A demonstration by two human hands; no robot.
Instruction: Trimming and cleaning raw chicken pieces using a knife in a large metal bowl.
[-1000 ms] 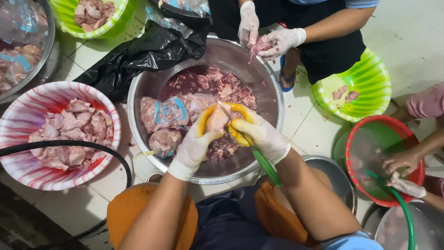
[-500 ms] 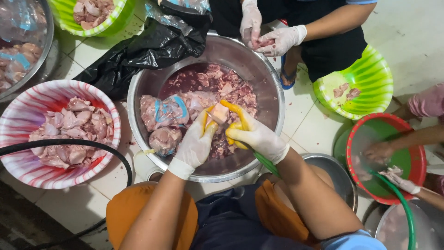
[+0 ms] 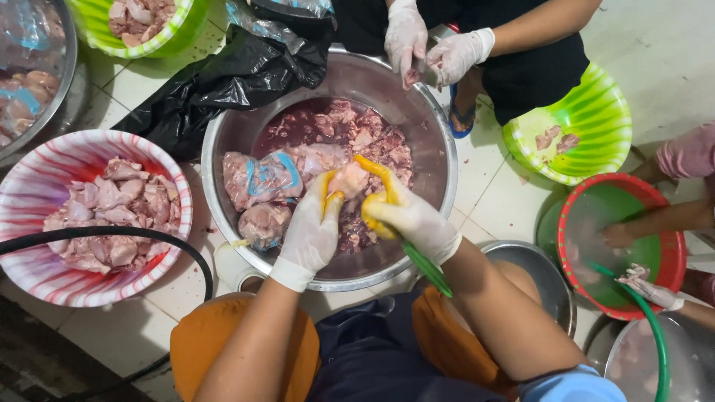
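Steel basin (image 3: 439, 160): sitting in the centre of the frame on the tiled floor (image 3: 506, 201), holding dark red liquid and many raw meat pieces (image 3: 350, 134); two pale lumps of meat wrapped in clear plastic (image 3: 261, 179) are lying at its left side.
Red and white bowl (image 3: 22, 186): standing at the left of the frame just beside the basin, heaped with pinkish meat cuts; a black hose (image 3: 112, 232) is curving across its lower rim.
Black plastic bag (image 3: 223, 74): lying crumpled at the upper left, touching the basin's rim.
Green bowl (image 3: 596, 119): resting at the upper right, holding a few small scraps.
Red-rimmed bowl (image 3: 670, 246): sitting at the right edge with greenish water; another person's hands are working in it, next to a green hose (image 3: 655, 335).
Other person's gloved hands (image 3: 432, 45): hovering over the basin's upper rim, pinching a small piece between them.
Left hand (image 3: 313, 231): wearing a white glove, its grip closing round the lower side of a pale meat piece (image 3: 348, 179) above the basin's middle.
Right hand (image 3: 410, 216): wearing a white glove, its grip curling around the yellow handles of scissors (image 3: 372, 179), whose yellow loops are framing the meat piece; a green part is sticking out under the wrist.
Meat piece: being held between both hands, just above the basin's contents.
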